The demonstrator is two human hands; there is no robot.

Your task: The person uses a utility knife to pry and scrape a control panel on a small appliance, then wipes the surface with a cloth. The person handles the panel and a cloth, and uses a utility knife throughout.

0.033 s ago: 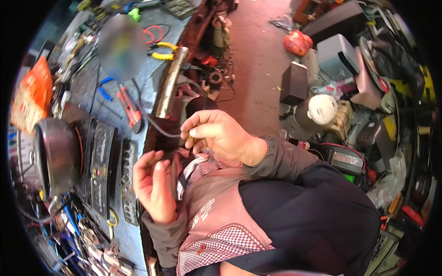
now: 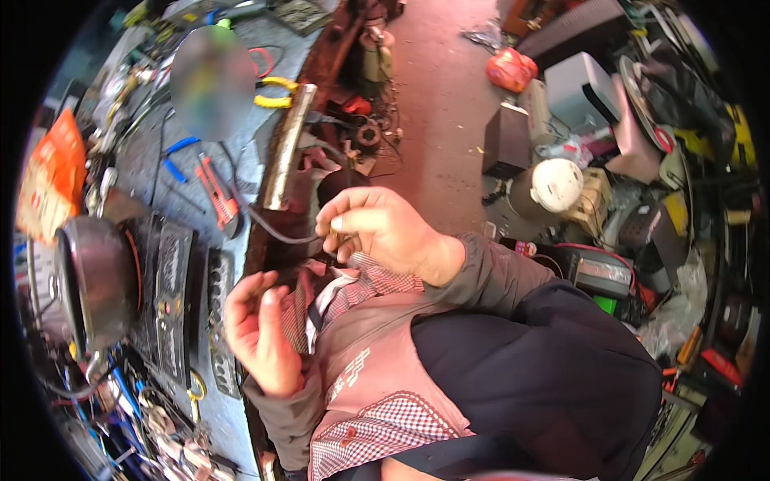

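Note:
My right hand [image 2: 381, 236] pinches a small brass-coloured piece [image 2: 335, 236] at the end of a grey cable [image 2: 281, 234], its fingers partly hiding it. The cable loops back over the bench's edge. My left hand [image 2: 265, 337] is lower and to the left, palm up, fingers loosely curled and apart, holding nothing I can see. Near the cable on the blue-grey workbench [image 2: 192, 228] lie an orange utility knife [image 2: 216, 192], blue-handled pliers [image 2: 176, 160] and yellow-handled pliers [image 2: 273, 100]. A long rusty metal bar [image 2: 289, 148] lies along the bench's edge.
A kettle-like pot [image 2: 100, 280], black panels [image 2: 164, 297], an orange bag [image 2: 56, 176] and jumbled tools [image 2: 160, 417] crowd the left bench. Beyond my hands is reddish floor [image 2: 433, 104]; at right stand dark boxes [image 2: 505, 140], a white-lidded bucket [image 2: 553, 184] and clutter. A blurred round patch hides the upper bench.
My left hand has shifted slightly left and down. My right hand has risen a little, still pinching the small piece at the cable's end.

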